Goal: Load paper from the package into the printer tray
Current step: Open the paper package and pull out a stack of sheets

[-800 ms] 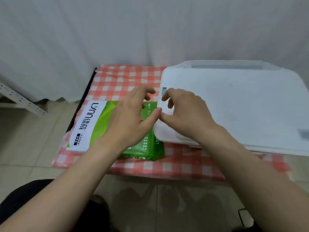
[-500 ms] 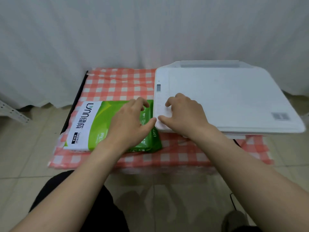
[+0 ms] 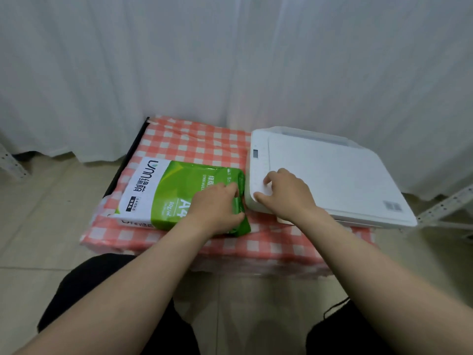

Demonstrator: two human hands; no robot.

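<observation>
A green and white package of A4 paper (image 3: pixel 169 190) lies flat on the left half of a low table covered with a red-checked cloth (image 3: pixel 194 142). A white printer (image 3: pixel 332 175) sits closed on the right half, its tray hidden. My left hand (image 3: pixel 217 208) rests on the package's right end, fingers curled onto the crumpled green wrapper there. My right hand (image 3: pixel 284 193) lies flat on the printer's front left corner with fingers spread, holding nothing.
A white curtain (image 3: pixel 230 60) hangs close behind the table. Tiled floor (image 3: pixel 46 213) surrounds it. Metal shelf struts show at the far left (image 3: pixel 10 160) and far right (image 3: pixel 445 211). My knees in dark trousers (image 3: pixel 102 290) are just below the table's front edge.
The view pulled back and down. My left hand slid right to the package's end and curled onto the wrapper. My right hand settled on the printer's corner.
</observation>
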